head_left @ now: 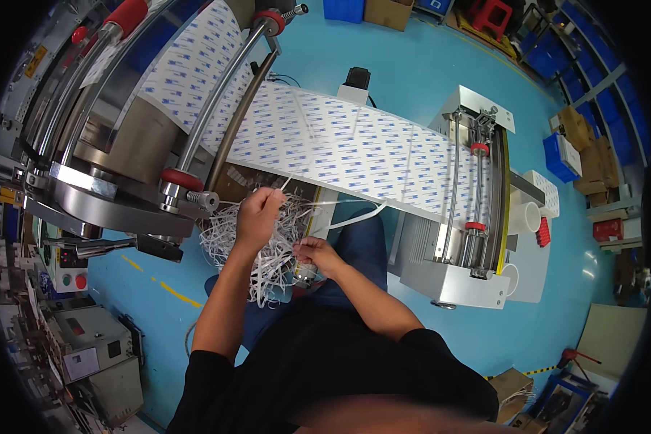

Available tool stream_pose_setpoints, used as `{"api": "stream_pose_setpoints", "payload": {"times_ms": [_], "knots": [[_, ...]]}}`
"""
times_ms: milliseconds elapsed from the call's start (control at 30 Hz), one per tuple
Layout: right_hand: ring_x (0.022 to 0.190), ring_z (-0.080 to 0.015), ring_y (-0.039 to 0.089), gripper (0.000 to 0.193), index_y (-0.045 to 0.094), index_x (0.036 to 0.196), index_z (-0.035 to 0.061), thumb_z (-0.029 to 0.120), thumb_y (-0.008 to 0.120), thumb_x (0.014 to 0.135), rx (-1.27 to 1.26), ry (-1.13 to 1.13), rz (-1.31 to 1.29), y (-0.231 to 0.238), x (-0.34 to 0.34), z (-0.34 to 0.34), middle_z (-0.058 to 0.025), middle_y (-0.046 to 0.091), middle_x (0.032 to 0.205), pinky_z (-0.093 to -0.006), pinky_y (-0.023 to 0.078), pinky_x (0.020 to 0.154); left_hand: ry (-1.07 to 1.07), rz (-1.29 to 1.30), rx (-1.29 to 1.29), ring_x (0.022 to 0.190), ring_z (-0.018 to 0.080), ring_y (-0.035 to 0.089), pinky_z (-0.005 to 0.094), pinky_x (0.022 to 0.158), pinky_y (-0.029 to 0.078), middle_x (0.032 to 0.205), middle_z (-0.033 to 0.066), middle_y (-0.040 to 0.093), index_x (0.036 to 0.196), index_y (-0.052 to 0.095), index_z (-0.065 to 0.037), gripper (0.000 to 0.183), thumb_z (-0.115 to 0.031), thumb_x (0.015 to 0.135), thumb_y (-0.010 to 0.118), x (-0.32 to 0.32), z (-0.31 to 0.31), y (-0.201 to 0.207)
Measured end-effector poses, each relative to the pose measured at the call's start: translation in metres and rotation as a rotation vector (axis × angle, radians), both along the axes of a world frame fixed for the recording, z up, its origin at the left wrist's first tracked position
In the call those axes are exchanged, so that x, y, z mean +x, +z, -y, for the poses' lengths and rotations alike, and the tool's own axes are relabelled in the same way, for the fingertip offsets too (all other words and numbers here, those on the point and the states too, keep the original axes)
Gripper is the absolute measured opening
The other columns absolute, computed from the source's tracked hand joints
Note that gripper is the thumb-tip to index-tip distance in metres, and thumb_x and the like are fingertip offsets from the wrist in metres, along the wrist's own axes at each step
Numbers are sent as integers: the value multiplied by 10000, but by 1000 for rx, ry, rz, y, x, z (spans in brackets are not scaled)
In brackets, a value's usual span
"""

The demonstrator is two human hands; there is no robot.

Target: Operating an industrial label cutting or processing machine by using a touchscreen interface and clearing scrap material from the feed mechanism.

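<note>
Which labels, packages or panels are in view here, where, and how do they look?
Label sheet: wide white web with blue printed blocks, spanning the rollers.
Cardboard box: brown, on the floor, top.
Control panel: left, pale box with red and green buttons.
Left hand, right hand: pulling white trim strips.

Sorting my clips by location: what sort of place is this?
Likely a factory floor: a wide printed web runs over steel rollers into a cutting machine, and both hands handle white trim strips.
</note>
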State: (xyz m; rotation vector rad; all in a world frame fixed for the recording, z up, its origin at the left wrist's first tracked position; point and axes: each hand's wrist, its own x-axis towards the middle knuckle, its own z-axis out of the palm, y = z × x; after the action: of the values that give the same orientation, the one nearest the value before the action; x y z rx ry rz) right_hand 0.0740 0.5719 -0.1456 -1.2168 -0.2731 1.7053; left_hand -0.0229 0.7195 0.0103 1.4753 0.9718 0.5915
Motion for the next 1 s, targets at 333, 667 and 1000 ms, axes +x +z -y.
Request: {"api": "stream_pose_setpoints", "payload": {"times_ms": [333, 667, 1000], "knots": [[724, -136, 591, 128, 574, 996, 47, 111, 538, 891, -13, -247, -451, -22, -33, -69, -72, 640, 876, -245, 477, 658, -113, -209, 102, 596, 51, 441, 214, 554, 359, 631, -27, 491, 790, 614, -40, 175, -177, 872, 543, -130, -67, -32], [534, -108, 504, 193, 586, 971, 59, 208, 470, 932, -203, -410, -143, -64, -25, -80, -42, 585, 714, -246, 404, 476, 82, -148, -45, 617, 42, 457, 194, 562, 352, 672, -34, 527, 815, 618, -17, 146, -80, 885, 506, -172, -63, -28], [681, -195, 586, 123, 607, 861, 34, 26, 628, 740, 233, -163, 1284, -84, -27, -83, -86, 592, 714, -301, 469, 617, 114, -115, -67, 611, 32, 436, 188, 557, 346, 679, -41, 524, 816, 610, -24, 139, -89, 896, 516, -181, -58, -25]]}}
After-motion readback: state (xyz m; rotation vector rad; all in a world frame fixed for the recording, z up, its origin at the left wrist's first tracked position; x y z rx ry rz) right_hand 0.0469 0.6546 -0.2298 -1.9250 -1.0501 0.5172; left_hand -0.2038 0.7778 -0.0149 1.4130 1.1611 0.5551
